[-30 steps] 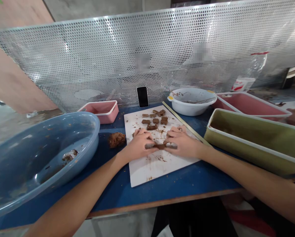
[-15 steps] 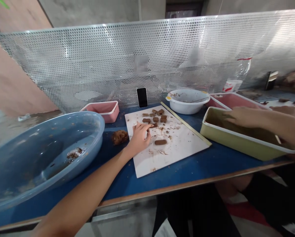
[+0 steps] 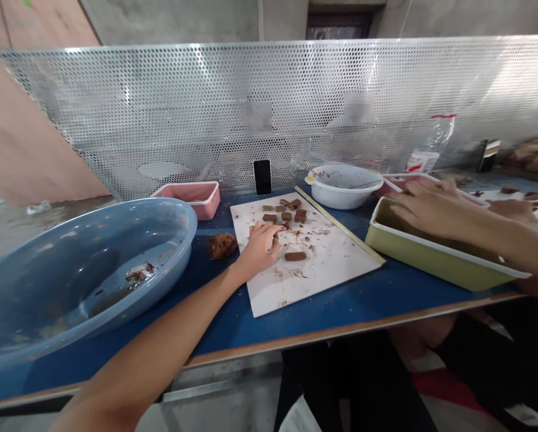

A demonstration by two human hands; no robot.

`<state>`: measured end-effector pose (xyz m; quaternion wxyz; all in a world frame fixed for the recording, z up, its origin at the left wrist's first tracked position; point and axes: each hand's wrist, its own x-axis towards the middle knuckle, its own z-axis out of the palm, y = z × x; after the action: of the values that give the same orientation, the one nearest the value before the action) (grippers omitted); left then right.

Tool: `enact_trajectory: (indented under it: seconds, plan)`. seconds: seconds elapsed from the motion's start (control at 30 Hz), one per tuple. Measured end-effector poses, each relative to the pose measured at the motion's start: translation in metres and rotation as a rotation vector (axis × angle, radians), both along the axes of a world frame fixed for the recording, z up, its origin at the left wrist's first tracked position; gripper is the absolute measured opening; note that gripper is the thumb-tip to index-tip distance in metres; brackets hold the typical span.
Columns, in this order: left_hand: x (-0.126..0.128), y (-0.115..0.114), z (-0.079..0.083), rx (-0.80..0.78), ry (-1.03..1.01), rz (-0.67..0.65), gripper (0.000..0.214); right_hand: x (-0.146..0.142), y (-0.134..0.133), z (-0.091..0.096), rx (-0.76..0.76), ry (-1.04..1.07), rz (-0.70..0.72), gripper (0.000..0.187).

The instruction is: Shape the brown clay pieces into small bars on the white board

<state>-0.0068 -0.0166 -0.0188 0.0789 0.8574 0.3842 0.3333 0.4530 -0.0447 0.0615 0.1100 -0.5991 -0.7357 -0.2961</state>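
"Can you tell what the fingers (image 3: pixel 273 228) of that left hand (image 3: pixel 260 247) have got?"

"Not from here. They're curled, finger and thumb nearly meeting, with something dark in between. I can't say whether it's gripped or just lies behind them."

"Those short brown pieces (image 3: pixel 300 215) sit just beyond, in a cluster at the far end of the board (image 3: pixel 269 300). And the brown bar (image 3: pixel 295 256)?"

"Nearer us, to the right of that hand, lying flat on the board with nothing touching it. Looks like damp clay, so I'd guess it's light, soft and a bit tacky."

"So a hard pinch would dent it?"

"I'd think so. I'd take it along both long sides with flat pads, or cradle it under both ends; held at one end, it might sag or crack."

"How's the arm placed?"

"The left forearm (image 3: pixel 183 318) slants in from the near left, low over the bench (image 3: pixel 224 312), wrist over the board's left edge, knuckles up, thumb towards us."

"And the right hand (image 3: pixel 424 204)?"

"Well off to the right, over the green tub (image 3: pixel 431 258), back of the hand up. Its forearm comes in almost level from the right. The fingertips are too blurred to tell if they hold anything."

"The brown lump (image 3: pixel 223 246)?"

"On the bench, just left of the board."
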Motion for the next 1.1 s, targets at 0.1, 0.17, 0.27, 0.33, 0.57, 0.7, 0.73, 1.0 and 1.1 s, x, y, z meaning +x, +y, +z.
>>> enact_trajectory:
  seconds: [0.1, 0.17, 0.27, 0.33, 0.57, 0.7, 0.73, 1.0, 1.1]
  plan:
    - [0.0, 0.001, -0.001, 0.007, 0.005, 0.0, 0.037, -0.048, -0.017, -0.002, -0.019, -0.222, 0.185, 0.048]
    - [0.0, 0.002, -0.001, 0.003, 0.012, 0.01, 0.034, -0.079, -0.027, -0.009, -0.024, -0.294, 0.326, 0.052]
    - [0.0, 0.003, -0.002, -0.003, 0.015, 0.028, 0.031, -0.113, -0.03, -0.026, -0.03, -0.356, 0.598, 0.076]
    - [0.0, 0.004, -0.003, -0.004, 0.01, 0.034, 0.031, -0.128, -0.022, -0.04, 0.042, -0.377, 0.753, 0.081]
    - [0.0, 0.007, -0.003, 0.021, 0.01, 0.012, 0.029, -0.148, 0.009, -0.077, 0.231, -0.387, 1.048, 0.063]
    - [0.0, 0.009, -0.006, 0.04, 0.004, -0.004, 0.028, -0.14, 0.003, -0.071, 0.101, -0.384, 1.049, 0.068]
    - [0.0, 0.009, -0.006, 0.048, 0.001, -0.008, 0.028, -0.138, 0.001, -0.069, 0.065, -0.394, 1.036, 0.069]
    - [-0.001, 0.013, -0.011, 0.078, -0.009, -0.02, 0.028, -0.161, 0.013, -0.08, 0.051, -0.405, 1.003, 0.067]
    - [-0.001, 0.013, -0.011, 0.082, -0.006, -0.027, 0.029, -0.16, 0.012, -0.076, -0.022, -0.375, 1.001, 0.067]
